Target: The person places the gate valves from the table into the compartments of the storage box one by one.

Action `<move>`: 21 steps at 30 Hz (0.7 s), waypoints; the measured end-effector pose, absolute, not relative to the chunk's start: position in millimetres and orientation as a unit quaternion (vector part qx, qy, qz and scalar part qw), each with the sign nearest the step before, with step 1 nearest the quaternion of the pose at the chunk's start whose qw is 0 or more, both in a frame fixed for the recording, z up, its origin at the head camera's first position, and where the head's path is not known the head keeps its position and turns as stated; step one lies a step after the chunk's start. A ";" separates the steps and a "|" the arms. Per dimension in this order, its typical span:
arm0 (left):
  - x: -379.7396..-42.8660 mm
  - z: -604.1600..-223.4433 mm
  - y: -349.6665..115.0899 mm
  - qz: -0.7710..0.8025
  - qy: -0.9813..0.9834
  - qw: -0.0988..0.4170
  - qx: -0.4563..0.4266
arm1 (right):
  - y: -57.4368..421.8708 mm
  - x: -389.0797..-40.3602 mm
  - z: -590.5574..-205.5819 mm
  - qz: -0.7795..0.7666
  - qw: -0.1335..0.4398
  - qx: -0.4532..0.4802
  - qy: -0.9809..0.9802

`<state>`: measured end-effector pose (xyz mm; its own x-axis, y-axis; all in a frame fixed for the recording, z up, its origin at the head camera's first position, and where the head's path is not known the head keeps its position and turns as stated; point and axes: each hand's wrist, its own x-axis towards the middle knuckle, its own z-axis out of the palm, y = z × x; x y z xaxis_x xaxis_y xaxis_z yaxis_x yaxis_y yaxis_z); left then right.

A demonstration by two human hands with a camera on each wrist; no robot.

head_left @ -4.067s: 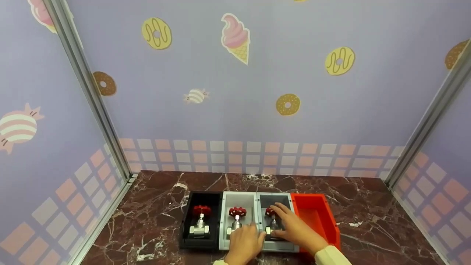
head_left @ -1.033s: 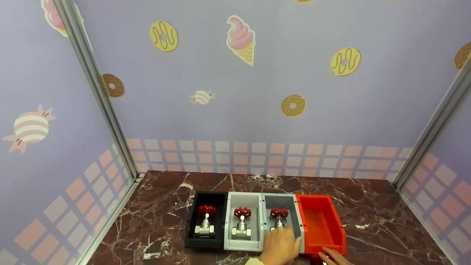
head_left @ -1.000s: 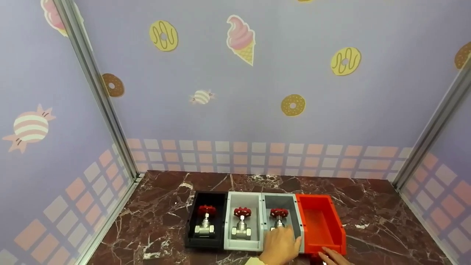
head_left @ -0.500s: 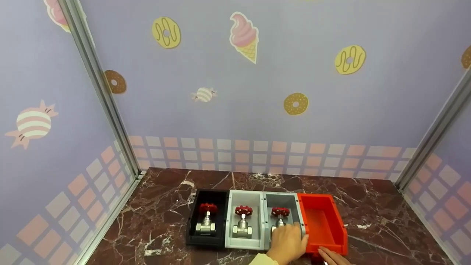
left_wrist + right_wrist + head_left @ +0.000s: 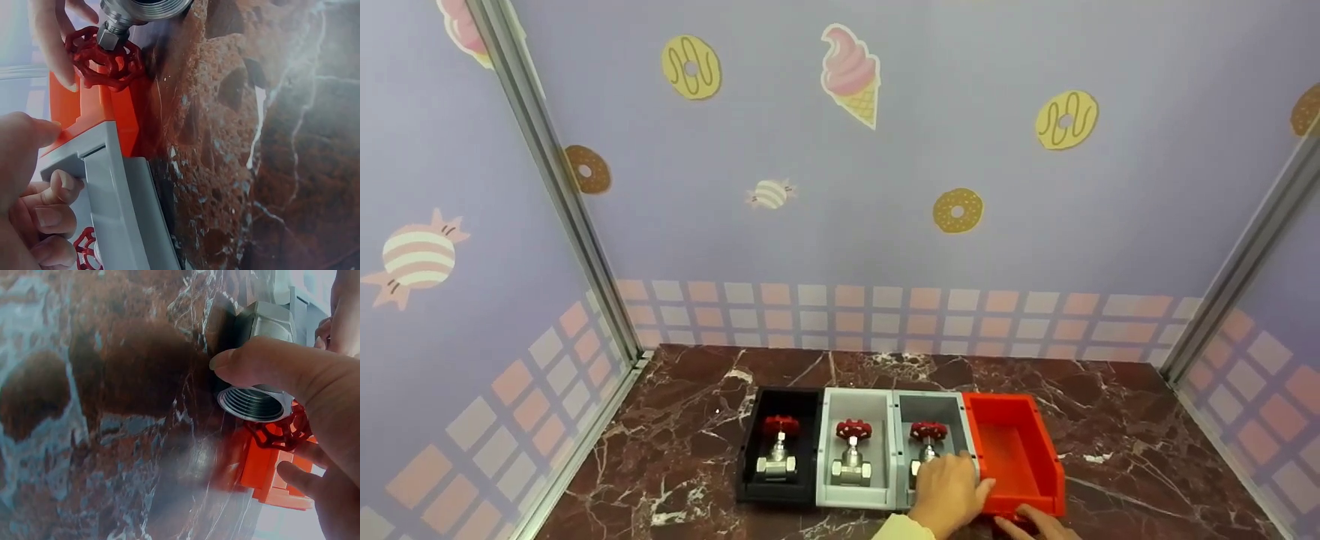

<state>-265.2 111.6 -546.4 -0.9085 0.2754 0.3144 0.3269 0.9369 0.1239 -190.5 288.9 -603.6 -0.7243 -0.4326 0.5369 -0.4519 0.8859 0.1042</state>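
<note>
My left hand [image 5: 949, 495] is at the front of the grey bin [image 5: 926, 409]. In the left wrist view its fingers curl inside that bin and its thumb lies on the red bin's [image 5: 1012, 446] edge, pinching the adjoining walls. A metal valve [image 5: 273, 323] with a red handwheel [image 5: 107, 64] is in front of the red bin. My right hand [image 5: 1046, 525] holds it, thumb across the threaded body and fingers by the wheel; in the head view the hand mostly hides it. Another valve [image 5: 928, 433] stands in the grey bin, partly behind my left hand.
Left of the grey bin, joined side by side, are a white bin [image 5: 855, 496] holding a valve [image 5: 853, 469] and a black bin [image 5: 776, 493] holding another valve [image 5: 777, 461]. All rest on a dark red marbled table [image 5: 675, 435]. Patterned walls [image 5: 840, 225] enclose the back and sides.
Since the earliest frame, my left hand has moved right from the white bin. My right hand has left the grey bin's valve for the one before the red bin; its thumb and fingers have just spread.
</note>
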 end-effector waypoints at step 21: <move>-264.0 -547.4 115.9 -0.099 -0.977 0.121 -0.143 | 291.6 -197.8 -601.9 0.080 0.320 0.262 -0.907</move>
<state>-264.0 115.9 -547.4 -0.9300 0.2556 0.2640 0.3033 0.9396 0.1587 -197.8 291.6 -601.9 -0.6575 -0.4234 0.6232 -0.5263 0.8500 0.0222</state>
